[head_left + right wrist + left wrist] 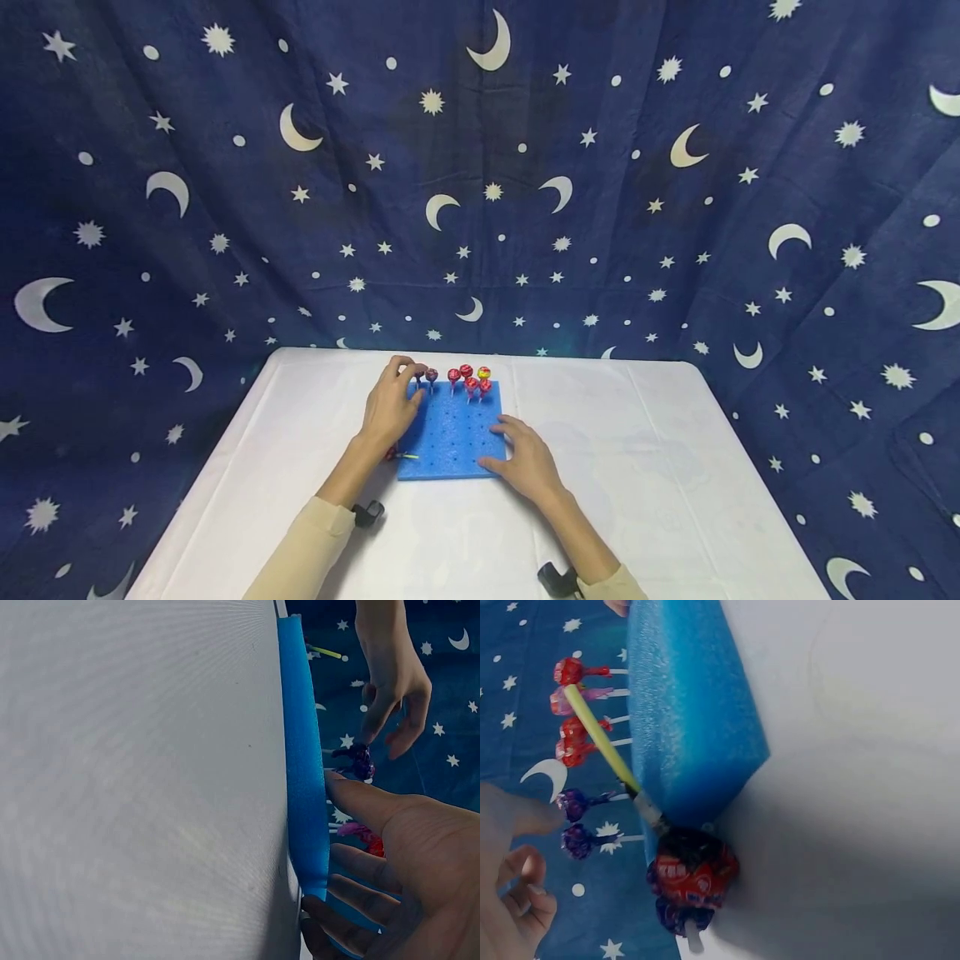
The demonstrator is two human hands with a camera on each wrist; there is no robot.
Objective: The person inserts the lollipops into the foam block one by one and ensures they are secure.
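Observation:
A blue foam board (pixel 452 433) with small holes lies on the table. Several wrapped lollipops stand in its far side: two purple lollipops (pixel 432 376) at the left, red lollipops (pixel 453 376) and a yellow-and-red lollipop (pixel 483 372) farther right. My left hand (pixel 390 406) is over the board's far left corner, fingers bent loosely around the leftmost purple lollipop (pixel 577 841); the left wrist view shows its fingertips apart from the wrapper. The right hand (pixel 528 462) rests with spread fingers at the board's right edge, thumb on its near right corner.
Beside the board's left edge lie a dark red lollipop (pixel 694 874) with a yellow-ended stick and a purple lollipop (pixel 673 916). A white cloth (pixel 637 467) covers the table. Behind it hangs a dark blue curtain (pixel 510 325) with moons and stars.

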